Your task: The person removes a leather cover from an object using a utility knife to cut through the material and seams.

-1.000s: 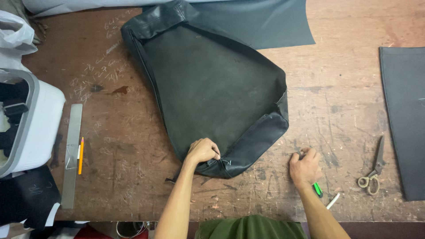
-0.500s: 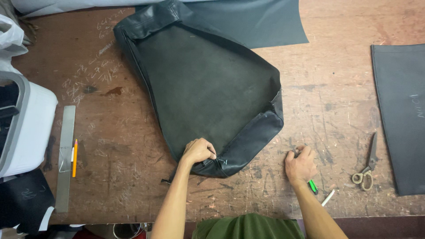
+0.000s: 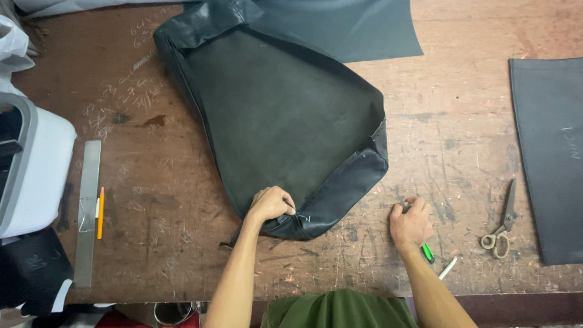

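left hand (image 3: 271,205): fingers closed, pinching near edge of black leather cover (image 3: 285,121), which spreads away from it across the wooden table (image 3: 182,243) | right hand (image 3: 411,223): curled on table just right of cover, fingers together around green pen (image 3: 427,252) | scissors (image 3: 501,222): further right, apart | ruler (image 3: 88,209), pencil (image 3: 100,212): far left

Even, soft overhead light, faint shadows, sharp focus, no glare.
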